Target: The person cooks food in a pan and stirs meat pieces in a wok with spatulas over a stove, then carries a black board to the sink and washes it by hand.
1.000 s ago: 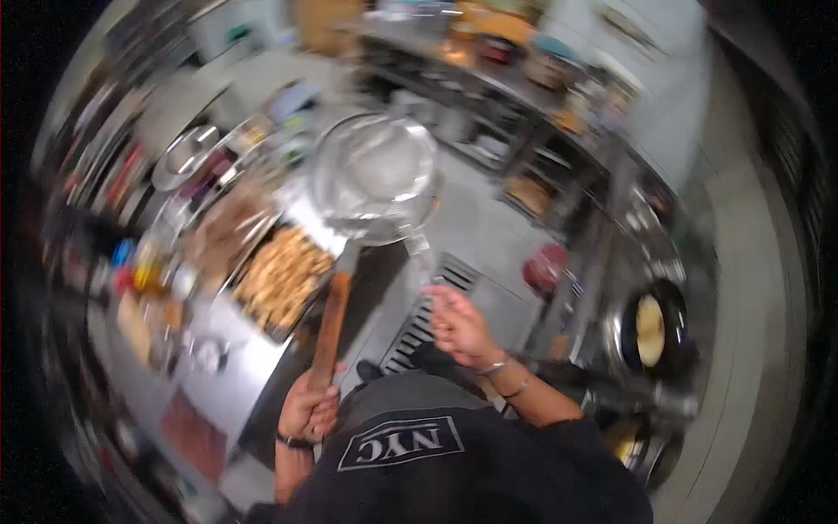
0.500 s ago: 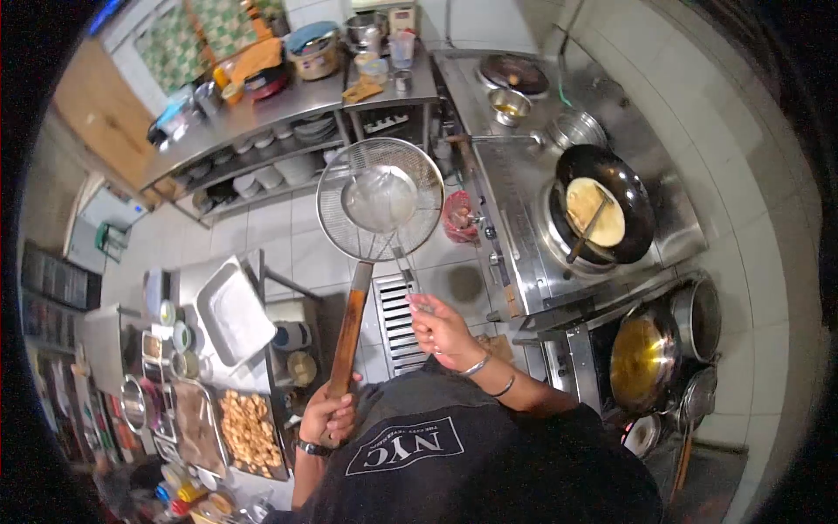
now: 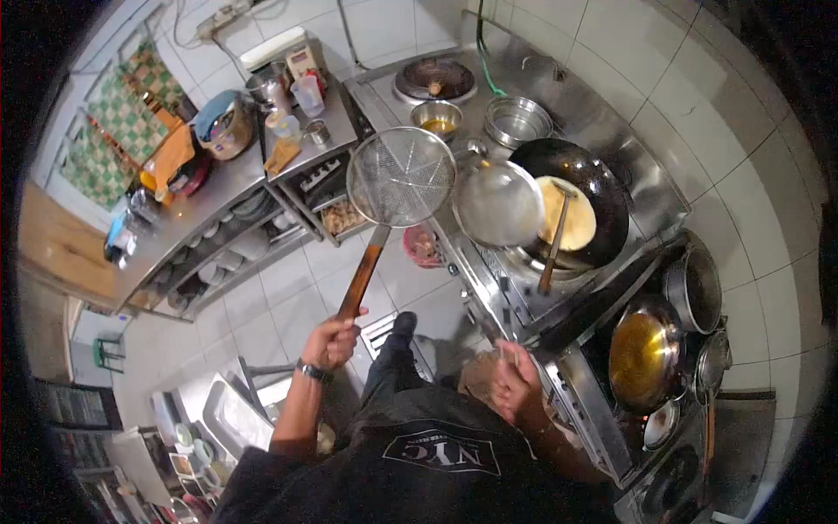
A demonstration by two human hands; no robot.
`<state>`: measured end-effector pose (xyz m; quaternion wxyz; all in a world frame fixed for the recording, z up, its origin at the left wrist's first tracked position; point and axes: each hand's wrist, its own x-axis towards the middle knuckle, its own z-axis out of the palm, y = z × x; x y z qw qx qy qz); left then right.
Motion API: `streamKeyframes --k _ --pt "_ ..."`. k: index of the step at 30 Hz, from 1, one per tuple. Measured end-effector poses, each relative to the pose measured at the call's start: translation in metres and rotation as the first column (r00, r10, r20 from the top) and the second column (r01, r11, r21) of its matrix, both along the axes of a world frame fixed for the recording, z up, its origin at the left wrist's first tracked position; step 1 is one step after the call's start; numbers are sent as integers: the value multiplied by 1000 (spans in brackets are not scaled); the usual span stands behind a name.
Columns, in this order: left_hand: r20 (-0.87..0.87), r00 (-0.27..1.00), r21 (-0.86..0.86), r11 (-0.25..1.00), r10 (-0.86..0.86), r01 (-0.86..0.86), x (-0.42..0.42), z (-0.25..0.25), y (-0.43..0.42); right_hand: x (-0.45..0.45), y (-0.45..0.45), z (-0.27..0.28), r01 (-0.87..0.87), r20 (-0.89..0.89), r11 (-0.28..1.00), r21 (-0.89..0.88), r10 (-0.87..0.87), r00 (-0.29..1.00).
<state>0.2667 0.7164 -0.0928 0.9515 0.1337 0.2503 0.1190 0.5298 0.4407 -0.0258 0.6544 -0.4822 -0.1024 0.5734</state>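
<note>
My left hand is wrapped round the wooden handle of a large wire skimmer, held out over the floor. My right hand grips the thin handle of a finer round strainer, blurred by motion, in front of the wok's left side. The two mesh heads are side by side. On the stove, a black wok holds a pale yellow round sheet of food, with a long-handled utensil lying across it.
At the right stands a pan of yellow oil beside an empty-looking deep pot. A small bowl and stacked strainers sit behind the wok. A steel shelf table is at left, a red basket on the floor.
The view has turned toward the stove. The strainer in my right hand has moved from overlapping the skimmer to its right, near the wok. Both hands keep hold of their handles.
</note>
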Motion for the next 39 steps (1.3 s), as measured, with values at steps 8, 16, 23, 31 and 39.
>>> streamKeyframes --k 8,16,23,31,39 --pt "13 982 -20 982 -186 186 110 -37 212 -3 75 -15 412 181 880 -237 -376 909" --pt "24 951 61 950 -308 306 189 -68 351 -2 159 -10 558 109 810 -182 -547 830" --pt "-122 923 164 910 -364 381 210 -96 412 1 186 -32 563 198 797 -218 -529 825" --pt "-40 892 165 878 -449 449 227 -143 453 8 210 -30 496 233 842 -212 -450 862" --pt "-183 935 245 907 -304 343 218 -163 453 0 207 -29 514 336 834 -201 -434 836"
